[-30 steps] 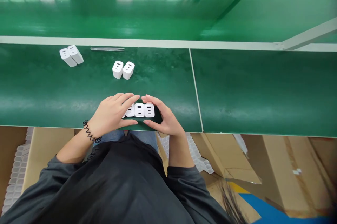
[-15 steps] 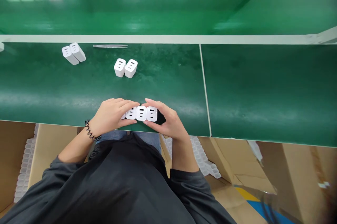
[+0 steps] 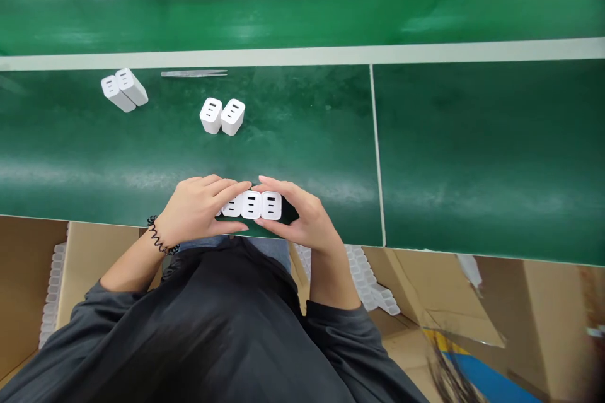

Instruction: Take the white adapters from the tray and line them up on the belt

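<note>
A row of white charger blocks (image 3: 253, 205), port faces up, sits at the near edge of the green bench (image 3: 302, 157). My left hand (image 3: 201, 209) curls round the row's left end and covers part of it. My right hand (image 3: 302, 217) wraps the right end, fingers arched over the top and thumb below. Both hands press the row together between them. A black coiled band circles my left wrist.
Two white chargers (image 3: 222, 116) stand together farther back, and another pair (image 3: 123, 89) lies at the far left. Metal tweezers (image 3: 193, 73) lie by the pale rail. A white seam line (image 3: 377, 151) divides the bench. Cardboard boxes and white plastic trays (image 3: 368, 283) sit below.
My hands have closed tighter round the row of chargers and lifted slightly. The view has shifted a little; the other chargers and tweezers stay put.
</note>
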Demonstrator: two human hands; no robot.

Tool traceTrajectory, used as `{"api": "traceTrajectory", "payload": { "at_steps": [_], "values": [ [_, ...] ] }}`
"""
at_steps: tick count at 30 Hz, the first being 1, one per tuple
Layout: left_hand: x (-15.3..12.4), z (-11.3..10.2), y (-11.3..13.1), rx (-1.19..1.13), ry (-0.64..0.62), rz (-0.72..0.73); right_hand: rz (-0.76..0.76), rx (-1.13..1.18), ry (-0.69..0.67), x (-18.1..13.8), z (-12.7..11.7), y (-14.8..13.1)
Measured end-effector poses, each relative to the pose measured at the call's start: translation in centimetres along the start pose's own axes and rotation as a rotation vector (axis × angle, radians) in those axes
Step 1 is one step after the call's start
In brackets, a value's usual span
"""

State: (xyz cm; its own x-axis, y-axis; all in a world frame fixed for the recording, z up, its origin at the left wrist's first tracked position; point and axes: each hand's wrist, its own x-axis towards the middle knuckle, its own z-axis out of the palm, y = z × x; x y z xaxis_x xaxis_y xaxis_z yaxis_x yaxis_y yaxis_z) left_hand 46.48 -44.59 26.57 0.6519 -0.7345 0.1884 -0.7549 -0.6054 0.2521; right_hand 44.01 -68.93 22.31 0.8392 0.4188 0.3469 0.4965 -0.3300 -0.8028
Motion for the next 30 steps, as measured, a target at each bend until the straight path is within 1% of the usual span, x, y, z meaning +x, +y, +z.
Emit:
{"api": "traceTrajectory", "payload": {
  "at_steps": [3,8,12,15,17,19,20,22,23,24,27,28,29,30],
  "values": [
    [0.3,-0.3,0.3,0.072,-0.063,0.029,-0.005,-0.028,-0.008,0.0,0.1,0.1],
    [0.7,-0.2,1.2,0.165,-0.055,0.008,0.011,-0.055,-0.021,-0.1,0.3,0.3],
    [1.0,0.4,1.8,0.265,-0.089,-0.036,-0.014,-0.051,-0.024,-0.1,0.3,0.4],
    [0.9,0.7,1.7,0.292,-0.065,-0.004,-0.007,-0.023,-0.028,-0.1,0.4,0.4],
    [0.7,0.7,1.2,0.265,0.019,0.036,0.02,0.016,-0.033,-0.1,0.4,0.5],
    [0.3,0.5,0.2,0.197,0.16,0.039,0.04,0.054,-0.036,-0.2,0.5,0.7],
    [0.0,0.4,-0.4,0.148,0.238,0.017,0.042,0.069,-0.035,-0.2,0.4,0.9],
    [-0.6,0.5,-1.8,0.021,0.375,-0.067,0.022,0.073,-0.025,-0.1,0.3,0.9],
    [-0.9,0.6,-2.4,-0.06,0.436,-0.118,-0.002,0.053,0.001,0.0,0.2,0.8],
    [-1.2,0.8,-3.0,-0.154,0.505,-0.169,-0.033,0.013,0.053,0.2,0.2,0.6],
    [-1.5,1.7,-4.2,-0.486,0.751,-0.344,-0.137,-0.181,0.287,1.7,0.8,-1.3],
    [-1.4,2.0,-4.4,-0.601,0.828,-0.41,-0.171,-0.242,0.311,2.5,1.3,-2.2],
    [-1.2,2.2,-4.4,-0.724,0.895,-0.481,-0.205,-0.288,0.288,3.4,2.0,-3.1],
    [-0.9,2.3,-4.4,-0.865,0.945,-0.558,-0.237,-0.317,0.231,4.4,2.8,-4.1]
  ]
}}
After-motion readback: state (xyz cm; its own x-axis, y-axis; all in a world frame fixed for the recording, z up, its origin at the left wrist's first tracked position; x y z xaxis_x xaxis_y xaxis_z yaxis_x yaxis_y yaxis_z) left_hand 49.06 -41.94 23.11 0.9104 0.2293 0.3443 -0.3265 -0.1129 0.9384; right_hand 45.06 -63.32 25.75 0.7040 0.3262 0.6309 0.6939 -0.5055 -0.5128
